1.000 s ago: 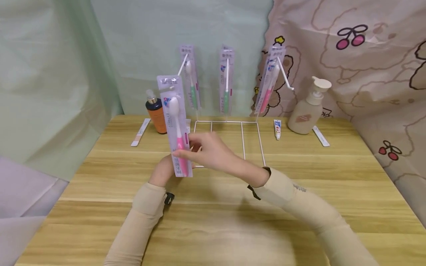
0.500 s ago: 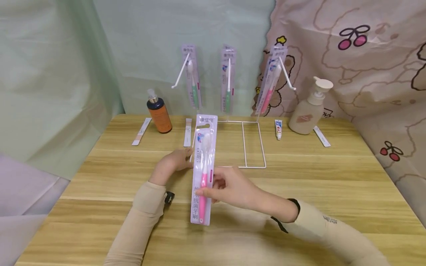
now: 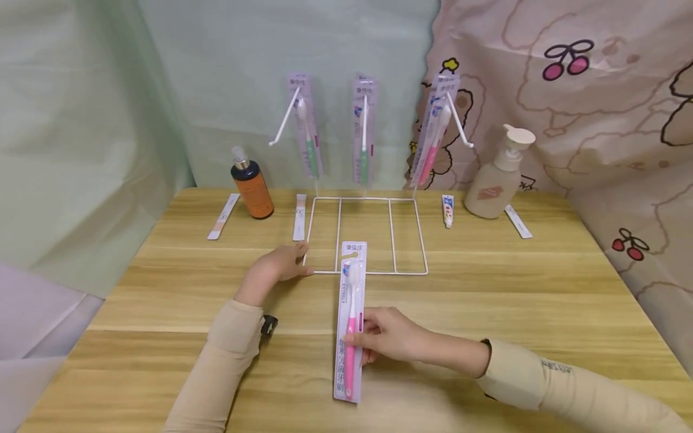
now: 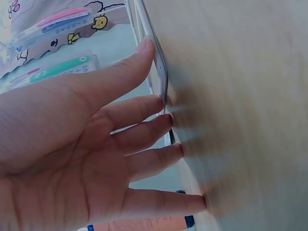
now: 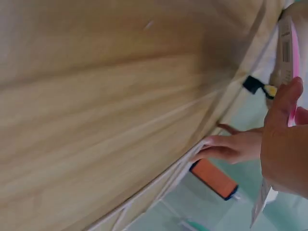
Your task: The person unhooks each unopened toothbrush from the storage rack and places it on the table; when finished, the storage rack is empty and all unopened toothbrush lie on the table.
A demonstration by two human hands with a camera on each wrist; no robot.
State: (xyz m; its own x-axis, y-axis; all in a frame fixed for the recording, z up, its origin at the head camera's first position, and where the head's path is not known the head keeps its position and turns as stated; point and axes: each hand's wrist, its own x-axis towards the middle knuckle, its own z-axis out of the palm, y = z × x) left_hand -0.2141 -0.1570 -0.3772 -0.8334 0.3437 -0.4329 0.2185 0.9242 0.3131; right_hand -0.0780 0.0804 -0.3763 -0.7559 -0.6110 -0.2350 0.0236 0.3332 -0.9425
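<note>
My right hand (image 3: 397,334) pinches a pink toothbrush in its lilac blister pack (image 3: 350,322), held nearly upright in front of the rack. In the right wrist view, the pack (image 5: 288,53) shows edge-on behind the thumb. At the front left corner of the white wire rack (image 3: 392,240), my left hand (image 3: 273,267) rests with its fingertips on the table and the thumb against the wire. Its fingers are spread and fairly straight in the left wrist view. Packaged toothbrushes hang from the left hook (image 3: 284,120), the middle hook (image 3: 365,123) and the right hook (image 3: 460,123).
An orange-and-black bottle (image 3: 252,189) stands behind the left hand, with slim white sachets (image 3: 223,218) lying nearby. A small toothpaste tube (image 3: 447,210) and a beige pump bottle (image 3: 492,186) are right of the rack. Curtains rise behind the table.
My right hand has drawn the packaged toothbrush away from the left hook, down and to the right, toward the table's front. The left hand stays at the rack's corner.
</note>
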